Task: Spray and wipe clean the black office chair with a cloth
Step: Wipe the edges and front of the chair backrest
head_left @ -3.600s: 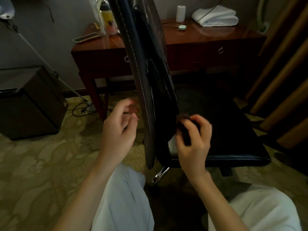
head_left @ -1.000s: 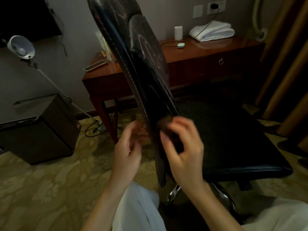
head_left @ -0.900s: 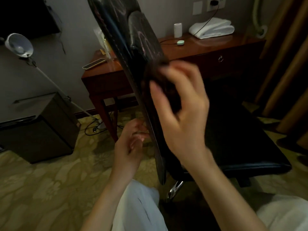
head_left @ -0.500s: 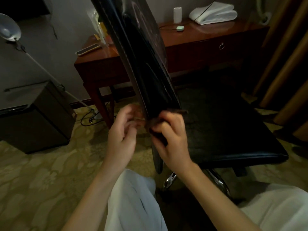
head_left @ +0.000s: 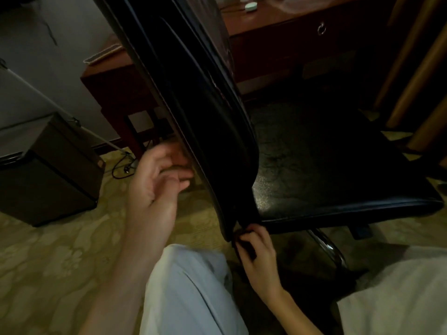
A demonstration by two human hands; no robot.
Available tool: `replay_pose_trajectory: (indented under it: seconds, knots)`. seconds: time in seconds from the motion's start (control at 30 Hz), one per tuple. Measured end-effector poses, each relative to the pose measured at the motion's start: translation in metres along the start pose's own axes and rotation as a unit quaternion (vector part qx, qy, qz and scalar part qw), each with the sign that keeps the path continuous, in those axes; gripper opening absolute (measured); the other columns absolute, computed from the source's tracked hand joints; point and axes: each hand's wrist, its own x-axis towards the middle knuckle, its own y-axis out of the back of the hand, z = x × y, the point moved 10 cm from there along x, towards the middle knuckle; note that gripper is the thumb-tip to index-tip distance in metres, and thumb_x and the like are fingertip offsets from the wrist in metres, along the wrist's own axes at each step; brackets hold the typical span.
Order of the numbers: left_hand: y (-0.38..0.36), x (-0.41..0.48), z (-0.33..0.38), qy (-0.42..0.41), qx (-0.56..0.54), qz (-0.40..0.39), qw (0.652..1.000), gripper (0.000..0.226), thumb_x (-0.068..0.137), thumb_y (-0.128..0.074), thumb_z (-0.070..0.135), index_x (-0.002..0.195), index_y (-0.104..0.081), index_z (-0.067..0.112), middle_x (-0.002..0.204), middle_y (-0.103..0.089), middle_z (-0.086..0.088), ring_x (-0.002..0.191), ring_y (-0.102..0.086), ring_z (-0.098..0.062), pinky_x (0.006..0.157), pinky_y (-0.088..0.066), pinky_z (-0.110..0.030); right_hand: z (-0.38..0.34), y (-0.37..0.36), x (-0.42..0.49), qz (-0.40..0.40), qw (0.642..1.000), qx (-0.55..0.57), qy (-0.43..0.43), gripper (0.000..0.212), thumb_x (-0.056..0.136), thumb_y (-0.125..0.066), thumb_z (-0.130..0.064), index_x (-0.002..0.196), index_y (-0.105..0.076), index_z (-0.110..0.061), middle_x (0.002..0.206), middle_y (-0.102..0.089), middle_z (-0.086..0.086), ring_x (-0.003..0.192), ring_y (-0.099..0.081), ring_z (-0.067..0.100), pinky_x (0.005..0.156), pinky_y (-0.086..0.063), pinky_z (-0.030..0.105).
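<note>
moved: right hand (head_left: 256, 250) has slid down from the middle of the backrest (head_left: 205, 105) to its very bottom tip, cloth and all. left hand (head_left: 157, 182) hasn't really gone anywhere.
knees: pale trousers (head_left: 188, 291) along the bottom of the frame.
right hand: lower centre, fingers curled round a dark cloth (head_left: 244, 245), pinching it against the backrest's bottom edge. cloth's mostly hidden tbh.
left hand: centre-left, fingers loose and half curled, holding nothing, tips just beside the rear face of the backrest. touching or not, can't tell.
chair (head_left: 302, 209): black office one, fills the middle. backrest runs from top centre down to the right hand, seat (head_left: 326, 170) sticks out to the right, chrome base (head_left: 330, 247) under it.
floor: patterned carpet (head_left: 48, 250), dark cabinet (head_left: 48, 170) at left.
back: red-brown desk (head_left: 278, 39) across the top, curtains (head_left: 416, 68) upper right.
</note>
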Motion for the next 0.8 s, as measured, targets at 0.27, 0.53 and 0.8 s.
replay_pose_trajectory:
  seconds: [0.27,0.53,0.8]
  knots:
    - [-0.028,-0.022,-0.081,0.098,0.089,-0.033,0.991,0.045,0.086,-0.045,-0.005,0.094,-0.055,0.038,0.090,-0.065,0.011,0.090,-0.063,-0.011,0.086,-0.051,-0.050,-0.100,0.056,0.071,0.131,0.980,0.147,0.031,0.018,0.088,-0.055,-0.025,0.105,-0.054,-0.020,0.115,-0.046,-0.003,0.108,-0.047,0.003,0.089,-0.041,0.020]
    - [-0.038,-0.016,-0.089,0.090,0.082,-0.069,0.990,0.040,0.092,-0.046,0.004,0.095,-0.053,0.044,0.095,-0.064,0.024,0.089,-0.063,-0.003,0.085,-0.051,-0.035,0.012,-0.032,-0.005,0.074,0.975,0.161,-0.135,0.010,0.094,-0.050,-0.006,0.098,-0.051,-0.014,0.100,-0.051,-0.004,0.100,-0.047,-0.011,0.083,-0.035,0.003]
    - [-0.030,-0.019,-0.103,0.092,0.035,-0.032,0.995,0.045,0.092,-0.038,-0.013,0.092,-0.056,0.027,0.089,-0.068,0.009,0.086,-0.066,-0.010,0.080,-0.051,-0.019,0.082,-0.054,-0.044,-0.006,0.939,0.122,-0.321,0.013,0.090,-0.058,-0.011,0.102,-0.059,-0.014,0.108,-0.056,0.004,0.102,-0.056,0.014,0.090,-0.047,0.026]
